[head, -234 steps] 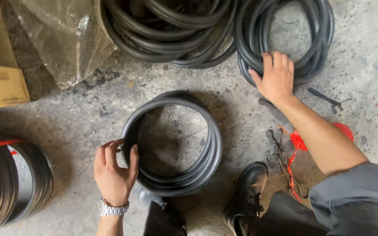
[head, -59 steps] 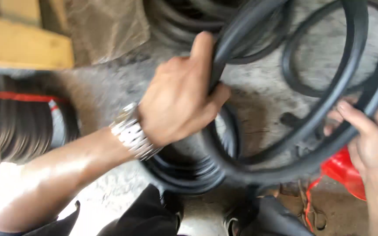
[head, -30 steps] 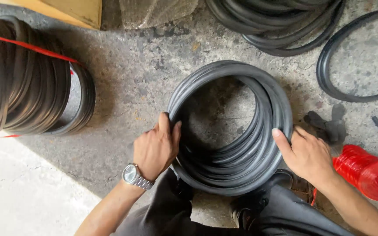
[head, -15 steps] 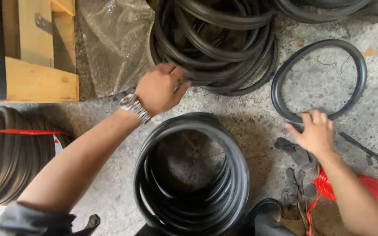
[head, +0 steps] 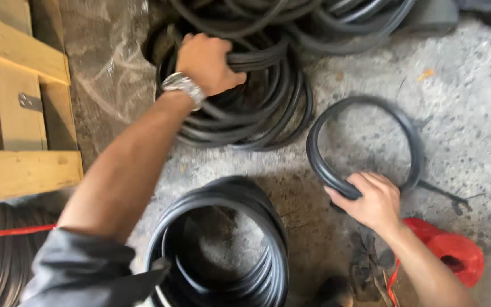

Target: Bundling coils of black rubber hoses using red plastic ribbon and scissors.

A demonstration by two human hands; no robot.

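Rough concrete floor fills my view, where my left hand clamps a strand of the loose black ring pile at upper centre, while my right hand closes on a single ring at centre right.

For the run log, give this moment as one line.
left hand: gripping loose rubber rings | right hand: on single ring | stacked rings: untouched
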